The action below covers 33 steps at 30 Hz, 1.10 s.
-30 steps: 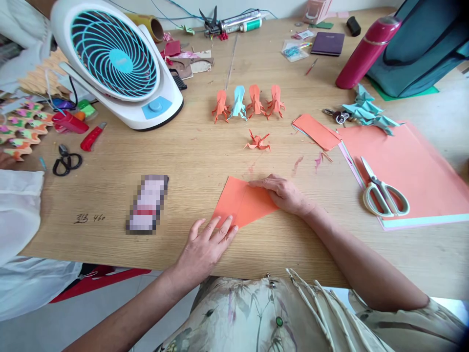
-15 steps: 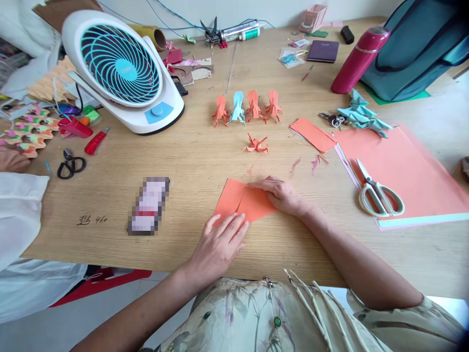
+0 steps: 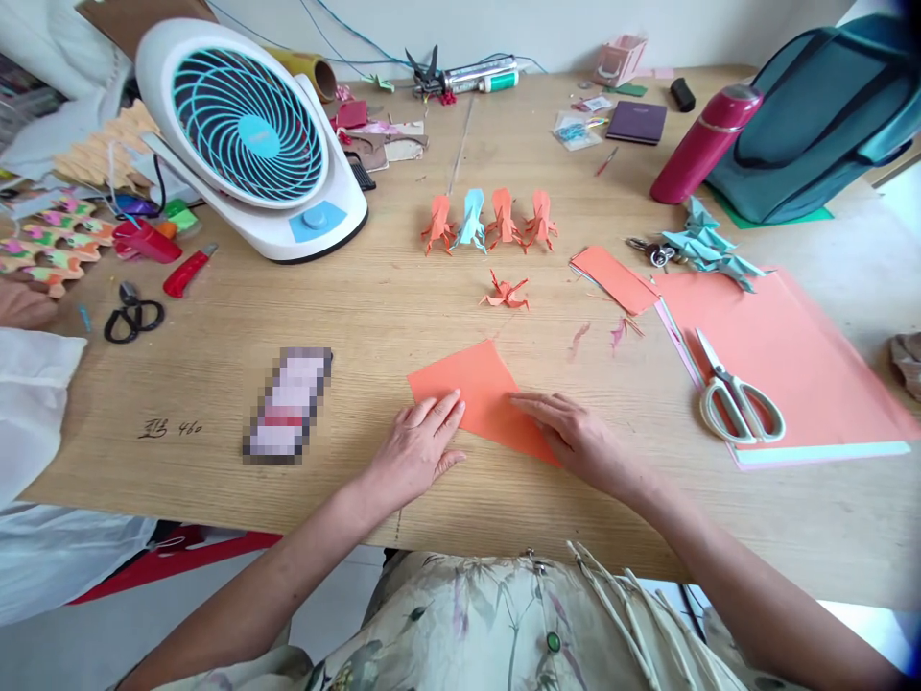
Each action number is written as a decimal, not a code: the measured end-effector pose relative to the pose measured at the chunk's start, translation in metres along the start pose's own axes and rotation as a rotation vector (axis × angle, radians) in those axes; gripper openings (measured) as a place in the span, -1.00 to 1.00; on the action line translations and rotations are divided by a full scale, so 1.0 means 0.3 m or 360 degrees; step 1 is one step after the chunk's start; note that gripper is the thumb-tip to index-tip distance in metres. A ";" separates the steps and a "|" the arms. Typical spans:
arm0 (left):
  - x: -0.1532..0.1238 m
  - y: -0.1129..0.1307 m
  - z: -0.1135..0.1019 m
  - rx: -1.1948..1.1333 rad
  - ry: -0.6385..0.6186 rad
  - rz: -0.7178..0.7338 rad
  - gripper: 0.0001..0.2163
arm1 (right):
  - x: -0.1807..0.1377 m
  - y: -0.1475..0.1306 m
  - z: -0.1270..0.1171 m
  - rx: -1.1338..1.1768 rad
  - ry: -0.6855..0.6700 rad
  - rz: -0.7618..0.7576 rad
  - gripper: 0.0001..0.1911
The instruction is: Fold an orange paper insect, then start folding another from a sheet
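Observation:
A sheet of orange paper (image 3: pixel 485 389) lies on the wooden table in front of me, turned at an angle. My left hand (image 3: pixel 413 446) rests flat on its left part, fingers stretched out and slightly apart, thumb on the table. At the paper's right side, my right hand (image 3: pixel 579 437) lies with extended fingers pressing on the edge. Beyond the sheet sits a folded orange paper figure (image 3: pixel 506 290). Behind that stands a row of folded figures, several orange and a light blue one (image 3: pixel 473 219).
Left of my hands are a phone (image 3: pixel 289 405), black scissors (image 3: pixel 133 312) and a fan (image 3: pixel 259 144). White-handled scissors (image 3: pixel 741 408) lie on large orange sheets (image 3: pixel 813 355) at right, near a pink bottle (image 3: pixel 705 144). Another person's sleeve (image 3: pixel 35 413) reaches in at far left.
The orange paper has turned and no centre slit line shows on it now. My left hand has shifted left, and my right hand has come down along the paper's right edge.

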State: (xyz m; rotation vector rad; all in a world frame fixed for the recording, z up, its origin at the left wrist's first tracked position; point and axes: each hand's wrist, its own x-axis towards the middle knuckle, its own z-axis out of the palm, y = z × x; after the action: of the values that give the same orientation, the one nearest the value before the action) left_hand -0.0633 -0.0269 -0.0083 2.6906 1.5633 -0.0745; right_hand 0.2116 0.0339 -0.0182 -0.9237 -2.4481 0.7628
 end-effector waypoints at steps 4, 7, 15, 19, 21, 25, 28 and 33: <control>-0.001 0.003 0.037 -0.0093 0.0029 0.0050 -0.44 | -0.052 -0.054 -0.002 -0.0222 -0.0068 -0.0060 -0.59; -0.008 0.002 0.064 -0.0105 0.0033 0.0074 -0.36 | -0.033 -0.090 0.021 -0.0495 -0.0096 -0.0237 -0.65; -0.015 -0.013 0.079 -0.0105 0.0004 0.0093 -0.37 | 0.047 -0.133 0.130 -0.0846 -0.0231 -0.0358 -0.59; -0.013 -0.013 0.075 -0.0104 -0.0014 0.0099 -0.36 | 0.033 -0.128 0.142 -0.0870 -0.0212 -0.0342 -0.55; -0.012 -0.011 0.073 -0.0100 -0.0034 0.0093 -0.35 | 0.019 -0.125 0.139 -0.0862 -0.0201 -0.0337 -0.56; -0.012 -0.002 0.064 -0.0111 -0.0071 0.0021 -0.34 | -0.021 -0.125 0.113 -0.0847 -0.0197 -0.0358 -0.60; -0.015 0.006 0.056 -0.0116 -0.0103 -0.0063 -0.34 | -0.066 -0.125 0.079 -0.0847 -0.0225 -0.0393 -0.60; -0.019 0.007 0.053 -0.0094 -0.0128 -0.0151 -0.32 | -0.160 -0.117 0.032 -0.0830 -0.0204 -0.0404 -0.60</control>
State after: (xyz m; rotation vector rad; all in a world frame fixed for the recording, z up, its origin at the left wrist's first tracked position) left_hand -0.0647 -0.0338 -0.0239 2.5354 1.6414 -0.1347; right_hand 0.2233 -0.0250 -0.0127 -0.7220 -2.8684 0.0921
